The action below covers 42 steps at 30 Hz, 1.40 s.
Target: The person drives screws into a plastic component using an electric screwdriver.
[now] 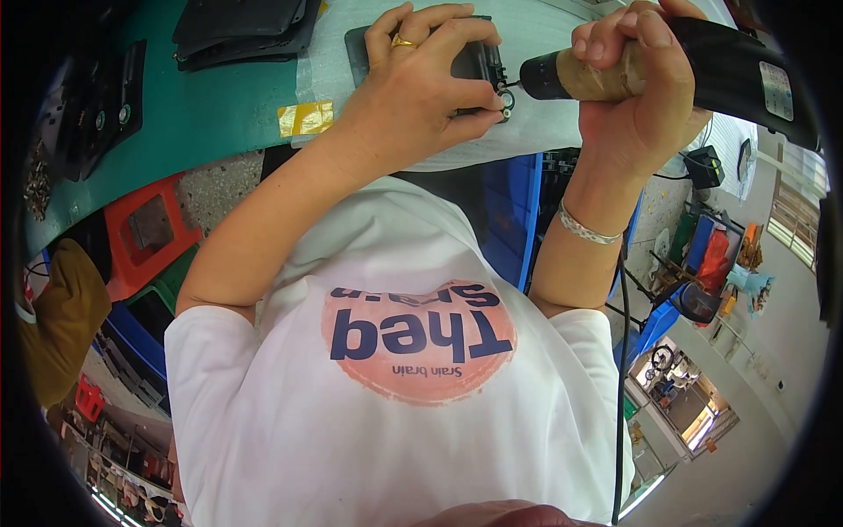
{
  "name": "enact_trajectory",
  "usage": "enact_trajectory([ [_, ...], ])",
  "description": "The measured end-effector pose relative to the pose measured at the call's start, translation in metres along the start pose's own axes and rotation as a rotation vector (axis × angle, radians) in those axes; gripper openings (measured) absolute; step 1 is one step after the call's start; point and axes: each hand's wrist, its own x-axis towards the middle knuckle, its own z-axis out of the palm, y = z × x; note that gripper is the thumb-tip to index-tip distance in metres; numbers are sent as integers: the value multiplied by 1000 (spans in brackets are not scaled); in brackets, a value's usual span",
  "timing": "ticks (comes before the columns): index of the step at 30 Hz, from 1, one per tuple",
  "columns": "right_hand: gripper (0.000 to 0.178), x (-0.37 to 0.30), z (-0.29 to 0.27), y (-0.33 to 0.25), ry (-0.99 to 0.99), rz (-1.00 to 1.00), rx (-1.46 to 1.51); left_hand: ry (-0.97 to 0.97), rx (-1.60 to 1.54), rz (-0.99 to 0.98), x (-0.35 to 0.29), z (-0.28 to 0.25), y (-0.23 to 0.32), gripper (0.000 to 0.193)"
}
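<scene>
Grip on right [639,105] closed round tan-wrapped cylindrical driver [575,75]; grip on left [421,88] half-curled, holding flat black panel [477,63].

The bench [219,105] is surfaced in smooth green, partly overlaid with a filmy, plastic-looking sheet [544,132]; glossy yellow tape [306,119] is stuck by its near edge. The driver [729,57] is cased in smooth black plastic, partly covered with creased brown wrapping [606,75].

An assembly workshop.
Black panels [246,33] are stacked on the far left of the green worktop [233,105], small metal pieces [38,186] are heaped at its left end, and a power driver [727,60] is held in the right hand [645,95]; a red stool [132,274] and blue crate [507,224] are seen nearby.
</scene>
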Motion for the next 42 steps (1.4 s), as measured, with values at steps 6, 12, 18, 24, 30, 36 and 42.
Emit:
enact_trajectory([
  [6,38,-1,-1,-1,75,-13,14,730,369,711,8,31,-36,16],
  [12,31,3,-52,-9,-82,-95,226,148,82,118,6,-11,2,17],
  [18,27,-2,-69,-1,-18,-110,109,-121,287,249,26,-28,9,27],
  [24,25,-8,-62,4,45,-83,18,-253,275,541,48,-37,10,19],
  [30,28,-10,-60,14,66,-69,48,138,433,1141,67,-12,-28,16],
  [36,33,-11,-43,9,96,-11,29,-146,529,709,48,-17,-3,17],
  [42,34,-13,-38,4,159,29,23,-55,116,611,45,-12,-12,15],
])
